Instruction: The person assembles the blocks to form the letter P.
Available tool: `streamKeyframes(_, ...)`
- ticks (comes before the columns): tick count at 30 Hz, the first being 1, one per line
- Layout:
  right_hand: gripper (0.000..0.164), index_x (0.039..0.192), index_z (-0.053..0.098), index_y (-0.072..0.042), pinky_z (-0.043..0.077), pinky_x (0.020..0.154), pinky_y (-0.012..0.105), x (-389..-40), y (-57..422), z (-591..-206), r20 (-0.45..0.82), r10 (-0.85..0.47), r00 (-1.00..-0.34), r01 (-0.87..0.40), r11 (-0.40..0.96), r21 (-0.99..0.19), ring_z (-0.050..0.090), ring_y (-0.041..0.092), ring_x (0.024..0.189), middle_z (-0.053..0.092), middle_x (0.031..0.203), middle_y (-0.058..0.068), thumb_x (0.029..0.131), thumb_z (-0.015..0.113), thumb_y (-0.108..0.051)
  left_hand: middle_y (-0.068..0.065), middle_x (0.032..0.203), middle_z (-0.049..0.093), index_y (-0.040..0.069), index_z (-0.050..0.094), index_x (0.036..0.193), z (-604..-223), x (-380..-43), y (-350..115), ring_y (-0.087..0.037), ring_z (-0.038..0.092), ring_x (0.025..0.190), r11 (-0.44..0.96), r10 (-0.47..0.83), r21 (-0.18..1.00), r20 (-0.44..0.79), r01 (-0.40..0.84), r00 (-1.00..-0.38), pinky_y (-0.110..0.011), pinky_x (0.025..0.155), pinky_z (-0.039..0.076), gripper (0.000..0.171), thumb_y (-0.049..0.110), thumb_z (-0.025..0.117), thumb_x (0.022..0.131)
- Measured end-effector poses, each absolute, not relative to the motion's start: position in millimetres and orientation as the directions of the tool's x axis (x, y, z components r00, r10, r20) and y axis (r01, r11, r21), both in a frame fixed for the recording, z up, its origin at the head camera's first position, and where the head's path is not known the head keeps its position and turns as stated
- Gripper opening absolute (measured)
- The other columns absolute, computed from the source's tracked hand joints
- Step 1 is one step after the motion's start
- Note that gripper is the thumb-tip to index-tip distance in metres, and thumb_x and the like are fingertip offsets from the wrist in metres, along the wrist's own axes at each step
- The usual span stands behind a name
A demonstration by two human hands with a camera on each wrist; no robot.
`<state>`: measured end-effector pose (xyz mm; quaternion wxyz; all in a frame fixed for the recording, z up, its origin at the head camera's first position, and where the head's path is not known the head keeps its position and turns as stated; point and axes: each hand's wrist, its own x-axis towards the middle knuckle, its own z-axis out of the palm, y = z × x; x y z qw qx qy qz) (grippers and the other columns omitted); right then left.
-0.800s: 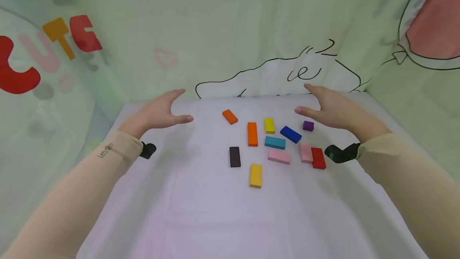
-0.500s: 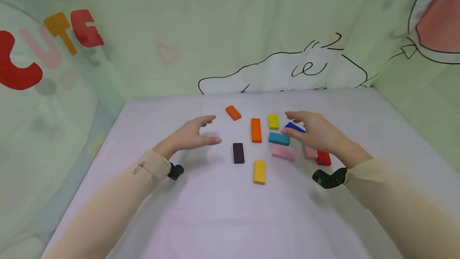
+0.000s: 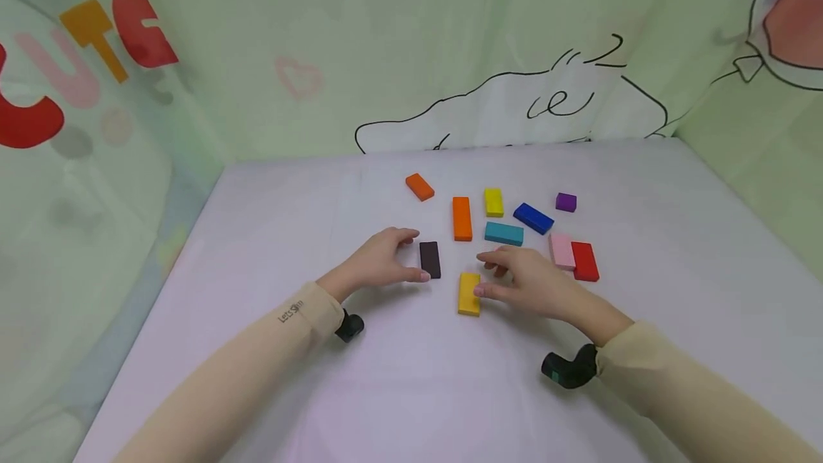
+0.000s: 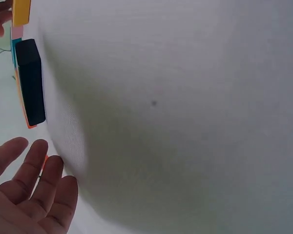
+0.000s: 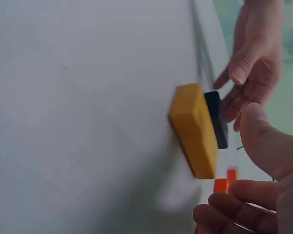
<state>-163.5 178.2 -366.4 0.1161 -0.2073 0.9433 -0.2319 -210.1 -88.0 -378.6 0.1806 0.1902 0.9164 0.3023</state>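
Observation:
My left hand (image 3: 386, 259) hovers at the left side of a black block (image 3: 430, 260), thumb and fingers spread around its near and far ends. In the left wrist view, its fingers (image 4: 52, 183) stand apart from the black block (image 4: 31, 80). My right hand (image 3: 530, 281) is to the right of an amber-yellow block (image 3: 469, 294), its thumb overlapping the block's right edge in the head view. The right wrist view shows a gap between that thumb and the amber-yellow block (image 5: 193, 131). Neither hand holds anything. A pink block lies mostly hidden beneath my right hand.
Behind the hands lie orange blocks (image 3: 462, 218) (image 3: 420, 187), a yellow block (image 3: 494, 203), a teal block (image 3: 504, 233), a blue block (image 3: 534, 218) and a purple block (image 3: 566, 202). A pink block (image 3: 562, 252) touches a red block (image 3: 585, 261) on the white-covered table (image 3: 398, 391).
Both hands have come down and inward from the table's far part, the left toward the black block, the right past the blue block toward the amber-yellow one. No block has visibly been moved.

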Motion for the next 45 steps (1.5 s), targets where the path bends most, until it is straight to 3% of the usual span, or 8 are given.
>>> streamKeyframes(5,0.068,0.132,0.066,0.002,0.058,0.081,0.03,-161.2,172.8,-375.0,-0.162,-0.438,-0.884,-0.323,0.825,-0.464,0.058,0.017,0.092,0.067,0.1,0.006,0.083,0.084,-0.042,-0.014,0.144,0.058,0.004,0.052,0.148,-381.6,-215.9,-80.7,-0.03,0.051,0.136,0.788,0.466,0.543,-0.219,0.29,-0.857,-0.041,0.119,0.04,0.079,0.032,0.087,0.082)
streamKeyframes(10,0.073,0.131,0.067,0.001,0.061,0.089,0.038,-159.1,168.9,-378.6,-0.184,-0.412,-0.892,-0.307,0.852,-0.423,0.06,0.018,0.094,0.068,0.104,0.008,0.077,0.088,-0.044,-0.015,0.14,0.06,0.003,0.057,0.144,-382.9,-218.9,-77.2,-0.033,0.052,0.133,0.809,0.467,0.496,-0.216,0.316,-0.857,-0.042,0.117,0.041,0.075,0.029,0.088,0.081)
streamKeyframes(24,0.067,0.135,0.065,-0.001,0.054,0.074,0.021,-163.0,143.8,-376.0,-0.223,-0.506,-0.833,-0.348,0.793,-0.5,0.057,0.013,0.084,0.07,0.102,0.006,0.081,0.087,-0.034,-0.015,0.139,0.061,0.004,0.061,0.14,-383.7,-222.2,-77.9,-0.032,0.053,0.131,0.804,0.457,0.515,-0.216,0.297,-0.863,-0.042,0.116,0.041,0.068,0.026,0.088,0.082)
streamKeyframes(32,0.064,0.132,0.066,0.002,0.051,0.072,0.022,-165.6,137.0,-376.3,-0.227,-0.493,-0.84,-0.323,0.79,-0.521,0.055,0.014,0.08,0.064,0.087,0.002,0.081,0.087,-0.031,-0.013,0.139,0.061,0.007,0.062,0.14,-383.0,-225.4,-78.0,-0.028,0.055,0.131,0.794,0.43,0.558,-0.237,0.24,-0.871,-0.041,0.115,0.044,0.054,0.021,0.079,0.091)
streamKeyframes(45,0.063,0.128,0.069,0.003,0.048,0.065,0.021,-164.4,125.1,-377.7,-0.217,-0.485,-0.847,-0.328,0.799,-0.505,0.053,0.012,0.073,0.061,0.079,0.001,0.08,0.087,-0.034,-0.014,0.137,0.062,0.008,0.066,0.137,-384.2,-228.0,-76.7,-0.028,0.056,0.129,0.783,0.427,0.577,-0.23,0.231,-0.874,-0.04,0.113,0.045,0.051,0.02,0.08,0.09)
